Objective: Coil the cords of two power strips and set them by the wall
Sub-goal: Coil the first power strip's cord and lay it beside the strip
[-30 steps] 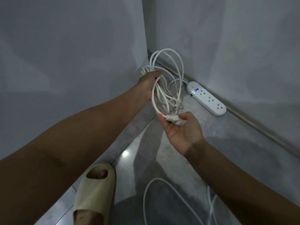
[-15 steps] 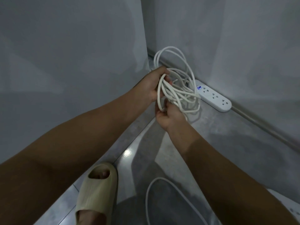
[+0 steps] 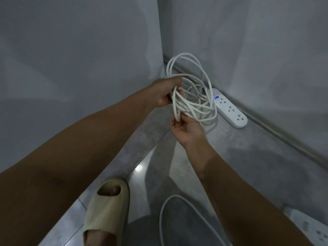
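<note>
Drawn back and lower since half a second ago, right grip (image 3: 187, 129) pinching the bottom of the cord (image 3: 176, 107) loops, left grip (image 3: 167, 92) clenched round their top, above the floor (image 3: 230, 157) beside the strip (image 3: 230, 110) at the wall (image 3: 266, 50).

Glossy tile floor (image 3: 142, 167); smooth white plastic power strip (image 3: 230, 109); ribbed matt slipper (image 3: 106, 213).

The cord loops (image 3: 192, 102) hang in front of the corner where two walls meet. The left hand (image 3: 168, 91) holds their left side. The right hand (image 3: 186, 129) pinches them from below. A power strip (image 3: 231, 111) lies on the floor (image 3: 230, 157) behind the loops, along the right wall (image 3: 266, 50). A second power strip (image 3: 309, 227) lies nearer, at the bottom right. A loose cord (image 3: 162, 208) lies between the arms, right of a slipper (image 3: 106, 210).
</note>
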